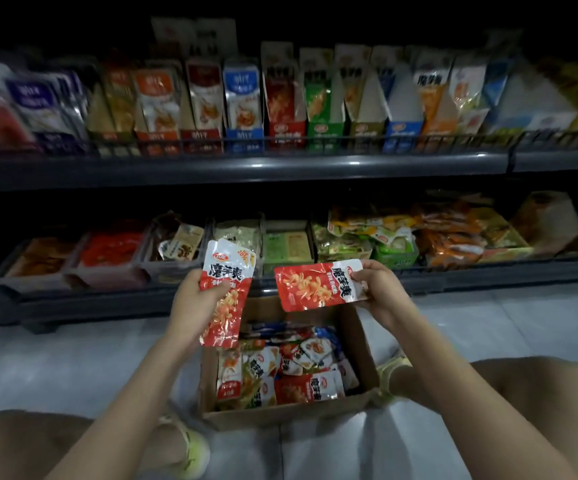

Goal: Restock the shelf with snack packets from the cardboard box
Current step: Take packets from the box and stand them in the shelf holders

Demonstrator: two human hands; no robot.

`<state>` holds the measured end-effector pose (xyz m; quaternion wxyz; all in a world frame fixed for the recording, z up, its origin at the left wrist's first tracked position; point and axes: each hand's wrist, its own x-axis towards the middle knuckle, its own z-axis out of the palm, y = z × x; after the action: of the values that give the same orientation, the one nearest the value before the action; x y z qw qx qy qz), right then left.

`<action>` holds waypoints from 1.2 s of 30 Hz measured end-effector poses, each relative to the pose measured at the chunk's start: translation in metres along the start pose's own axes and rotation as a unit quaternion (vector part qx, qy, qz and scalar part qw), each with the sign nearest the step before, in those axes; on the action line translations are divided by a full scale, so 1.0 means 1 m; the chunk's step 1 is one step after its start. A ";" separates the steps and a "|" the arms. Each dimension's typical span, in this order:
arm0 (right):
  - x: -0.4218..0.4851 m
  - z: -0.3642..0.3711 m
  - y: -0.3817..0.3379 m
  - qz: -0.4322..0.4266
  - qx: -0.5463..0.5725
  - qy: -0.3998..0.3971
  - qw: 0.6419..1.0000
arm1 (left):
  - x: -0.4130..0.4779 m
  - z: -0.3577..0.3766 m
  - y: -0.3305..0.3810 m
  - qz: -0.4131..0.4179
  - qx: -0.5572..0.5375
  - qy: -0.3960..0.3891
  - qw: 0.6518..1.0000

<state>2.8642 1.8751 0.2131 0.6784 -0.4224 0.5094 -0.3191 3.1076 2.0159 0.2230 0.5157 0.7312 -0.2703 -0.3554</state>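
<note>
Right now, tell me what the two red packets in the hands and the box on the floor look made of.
Upright packet, in the left hand: thin plastic or foil-lined film, glossy; glints along its crinkles. Sideways packet, in the right hand: seemingly the same film, shiny and creased. Box: brown cardboard, matte, its walls bent soft; no glare.

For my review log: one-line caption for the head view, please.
Left hand holds an upright red packet, right hand a sideways red packet, above the open cardboard box before stocked shelves.

Shop: stocked snack shelves (246,164), display boxes (287,109).
</note>
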 end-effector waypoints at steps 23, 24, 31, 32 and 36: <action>0.050 0.027 -0.242 -0.253 0.035 0.094 0.962 | 0.102 0.037 0.205 0.153 -0.017 0.049 0.987; 0.057 0.034 -0.249 -0.274 0.015 0.098 0.957 | 0.108 0.036 0.207 0.154 -0.021 0.052 0.987; 0.123 0.101 -0.295 -0.439 -0.208 0.117 0.866 | 0.151 0.025 0.232 0.155 -0.059 0.086 0.982; 0.134 0.111 -0.299 -0.448 -0.246 0.115 0.852 | 0.158 0.024 0.236 0.157 -0.058 0.091 0.982; 0.174 0.139 -0.296 -0.428 -0.439 0.107 0.783 | 0.177 0.021 0.247 0.161 -0.047 0.098 0.981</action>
<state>3.0456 1.6290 0.4233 0.1542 -0.8121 0.4306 -0.3624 3.1898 1.7895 0.4095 0.6237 0.6845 -0.3158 -0.2068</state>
